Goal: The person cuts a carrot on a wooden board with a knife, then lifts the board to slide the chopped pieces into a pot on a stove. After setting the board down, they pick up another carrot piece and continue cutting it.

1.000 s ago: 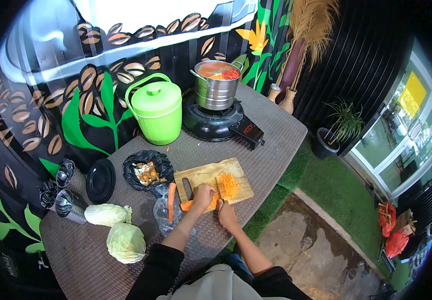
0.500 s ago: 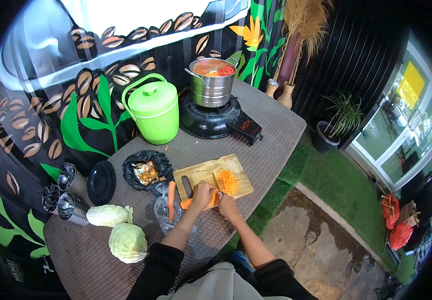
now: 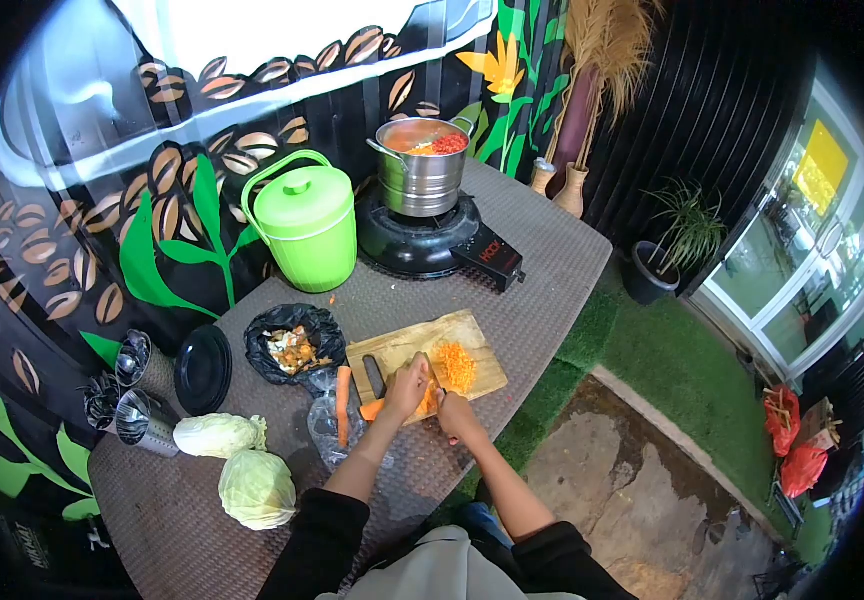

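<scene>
A wooden cutting board [image 3: 482, 370] lies near the table edge, with a pile of finely cut carrot [image 3: 454, 367] on its right half. My right hand [image 3: 460, 416] is closed around the handle of a knife [image 3: 433, 372], its blade pointing away from me between the pile and my other hand. My left hand [image 3: 408, 390] is curled closed over the board beside the blade; what its fingers grip is hidden. More carrot [image 3: 371, 410] shows under my left wrist. A dark brown flat object [image 3: 374, 377] rests on the board's left side. A whole carrot [image 3: 343, 400] lies on a clear plastic bag left of the board.
Behind the board, a steel pot [image 3: 422, 170] of food stands on a black portable stove [image 3: 417, 245], beside a green lidded bucket [image 3: 306, 225]. A black bag of peelings [image 3: 297, 345], cabbage [image 3: 257, 488], napa cabbage [image 3: 217, 434], black plates [image 3: 202, 370] and cutlery cups [image 3: 149, 420] are at left.
My left hand has shifted slightly up off the carrot, with its fingers nearer the top of the blade. My right hand has moved slightly toward me, still on the knife.
</scene>
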`<state>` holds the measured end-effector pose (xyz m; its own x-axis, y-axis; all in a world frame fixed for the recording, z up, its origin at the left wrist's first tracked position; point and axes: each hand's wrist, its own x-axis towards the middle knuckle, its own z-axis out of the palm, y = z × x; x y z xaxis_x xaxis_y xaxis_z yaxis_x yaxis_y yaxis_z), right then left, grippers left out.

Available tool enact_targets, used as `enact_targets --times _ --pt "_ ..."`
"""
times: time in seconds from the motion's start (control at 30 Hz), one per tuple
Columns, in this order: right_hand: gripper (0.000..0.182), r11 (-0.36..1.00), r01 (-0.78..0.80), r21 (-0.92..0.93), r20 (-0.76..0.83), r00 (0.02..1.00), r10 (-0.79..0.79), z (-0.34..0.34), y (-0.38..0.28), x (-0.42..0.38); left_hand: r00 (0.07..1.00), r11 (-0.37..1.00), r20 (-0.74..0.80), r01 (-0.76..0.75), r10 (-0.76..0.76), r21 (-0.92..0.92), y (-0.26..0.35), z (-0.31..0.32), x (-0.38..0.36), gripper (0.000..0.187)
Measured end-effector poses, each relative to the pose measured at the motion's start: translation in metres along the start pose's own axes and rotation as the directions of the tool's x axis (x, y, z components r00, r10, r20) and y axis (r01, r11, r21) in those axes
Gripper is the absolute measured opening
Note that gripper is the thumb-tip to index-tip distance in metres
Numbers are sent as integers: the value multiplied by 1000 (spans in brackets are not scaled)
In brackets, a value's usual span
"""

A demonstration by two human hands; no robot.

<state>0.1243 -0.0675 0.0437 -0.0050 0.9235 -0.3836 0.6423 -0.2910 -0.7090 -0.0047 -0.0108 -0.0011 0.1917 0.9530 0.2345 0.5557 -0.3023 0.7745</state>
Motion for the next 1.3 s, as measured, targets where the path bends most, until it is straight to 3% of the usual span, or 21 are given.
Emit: enact_targets --times 0.07,0.1,0.13,0.2,0.27,0.33,0.43,0.47,0.5,0.53,0.67,0.73,0.87,0.93,1.1,1.13,1.2,1.27,1.3 --pt "52 997 -73 35 50 996 71 10 10 3 1000 1000 9 3 -3 -8 2 1 0 22" --pt "54 990 90 -107 -186 977 -109 33 35 16 1000 1000 9 2 -2 -10 4 1 1 22" --pt "56 937 210 -278 -378 873 -307 47 49 23 999 1000 17 28 -27 -13 5 0 1 19" --pt "56 937 212 -277 -351 886 -304 43 47 26 998 998 25 57 -57 -9 5 -2 0 16" --pt "56 938 213 -272 -325 897 -298 30 40 30 1000 999 5 -30 30 -38 3 -2 -1 12" --pt "52 993 82 -88 36 996 -80 5 24 28 999 998 -1 -44 44 -37 -2 1 0 13" --pt "52 999 -22 -35 94 995 25 -11 1 1 999 996 -25 -42 40 -84 -6 3 0 15" --pt "52 999 -24 -36 91 995 28 1 12 5 999 991 -40 -31 26 -130 -6 4 1 18" --pt "54 983 119 -139 -143 980 -139 24 32 11 999 991 -38 -32 27 -133 -2 3 2 18" --pt "56 935 230 -270 -346 883 -317 37 45 17 999 992 -46 -1 -5 -127 4 0 2 20" --pt "55 924 258 -282 -359 865 -351 34 46 27 994 994 -106 -19 7 -112 7 0 2 24" --pt "51 992 86 -92 -25 996 -89 11 31 26 993 994 -114 -43 32 -97 3 3 3 24" --pt "54 991 99 -86 -57 993 -104 20 36 20 993 994 -107 -66 56 -88 -1 2 5 24" --pt "55 959 153 -240 -344 910 -231 36 40 18 994 990 -98 -66 54 -128 3 0 5 24" --pt "53 972 200 -121 -190 957 -220 13 43 30 996 973 -72 -70 55 -221 -3 -2 6 20" --pt "53 977 190 -98 -117 973 -201 7 41 30 991 975 -115 -85 62 -205 -3 -3 8 18" --pt "53 979 194 -65 -106 974 -201 4 38 21 985 977 -158 -98 68 -189 -2 -6 8 16" --pt "54 980 197 -30 -94 975 -199 0 34 11 976 990 -180 -134 124 -46 0 -13 8 14" --pt "54 989 140 37 -51 989 -138 -6 23 -3 976 990 -181 -133 123 -43 3 -19 6 14"
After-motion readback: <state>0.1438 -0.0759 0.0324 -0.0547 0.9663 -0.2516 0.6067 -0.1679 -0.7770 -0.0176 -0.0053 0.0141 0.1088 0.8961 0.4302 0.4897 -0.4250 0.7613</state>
